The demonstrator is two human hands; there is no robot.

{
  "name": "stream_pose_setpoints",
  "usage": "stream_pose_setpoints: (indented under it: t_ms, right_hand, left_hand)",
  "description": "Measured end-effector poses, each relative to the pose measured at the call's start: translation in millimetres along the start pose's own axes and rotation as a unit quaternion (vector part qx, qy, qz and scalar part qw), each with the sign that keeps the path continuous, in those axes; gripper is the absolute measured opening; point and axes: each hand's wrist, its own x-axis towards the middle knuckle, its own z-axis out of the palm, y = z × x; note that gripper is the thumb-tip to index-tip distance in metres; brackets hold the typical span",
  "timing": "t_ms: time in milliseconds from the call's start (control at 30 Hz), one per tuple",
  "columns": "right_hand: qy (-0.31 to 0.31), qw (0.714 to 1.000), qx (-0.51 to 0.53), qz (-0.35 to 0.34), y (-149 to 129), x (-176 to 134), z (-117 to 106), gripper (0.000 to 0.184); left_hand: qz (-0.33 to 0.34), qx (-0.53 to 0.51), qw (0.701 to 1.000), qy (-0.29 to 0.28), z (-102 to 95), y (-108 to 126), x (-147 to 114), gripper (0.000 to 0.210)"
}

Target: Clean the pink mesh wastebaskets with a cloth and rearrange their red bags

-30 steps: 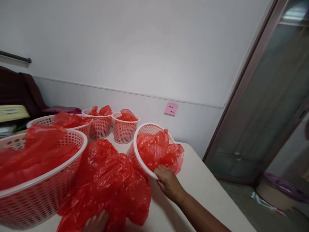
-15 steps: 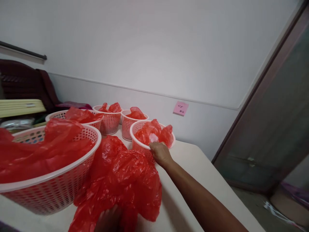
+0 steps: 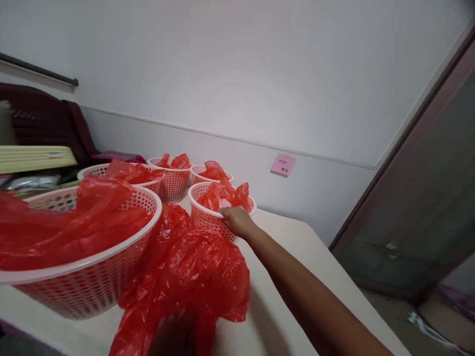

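Note:
My right hand (image 3: 238,221) is closed on the front rim of a small pink plastic basket (image 3: 208,216), which has a crumpled red plastic bag (image 3: 241,194) inside and something pale among its folds. In front of me, my left hand (image 3: 172,332) is dim and partly covered by a large crumpled red plastic bag (image 3: 208,267). Its fingers are curled into that bag, which bulges over the table. To the left stands a big pink perforated basket (image 3: 85,291) with red plastic (image 3: 74,225) spilling over its rim.
Behind are more pink baskets with red bags: a wide one (image 3: 152,186), a tall one (image 3: 176,184) and a smaller one (image 3: 198,170). They stand on a white table (image 3: 297,247). A pink note (image 3: 283,164) is on the wall; a glass door (image 3: 411,198) is at right.
My right hand has pushed the small basket leftward, so it now covers more of the smaller basket behind. My left hand stays in the red bag. The view has shifted slightly.

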Motion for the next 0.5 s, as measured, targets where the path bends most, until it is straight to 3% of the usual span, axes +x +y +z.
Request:
stream_pose_setpoints:
  t_ms: [133, 267, 500]
  right_hand:
    - [0.017, 0.999, -0.032, 0.029, -11, -1, 7, 0.016]
    - [0.035, 0.996, -0.053, 0.068, -22, 4, 18, 0.022]
    - [0.067, 0.997, -0.026, 0.028, -28, 7, 20, 0.019]
  left_hand:
    - [-0.009, -0.033, 0.999, -0.04, -12.7, 7, 3, 0.037]
    - [-0.007, -0.012, 0.998, -0.064, -12.0, 6, 4, 0.04]
    - [0.004, 0.052, 0.994, -0.097, -3.4, -1, 4, 0.049]
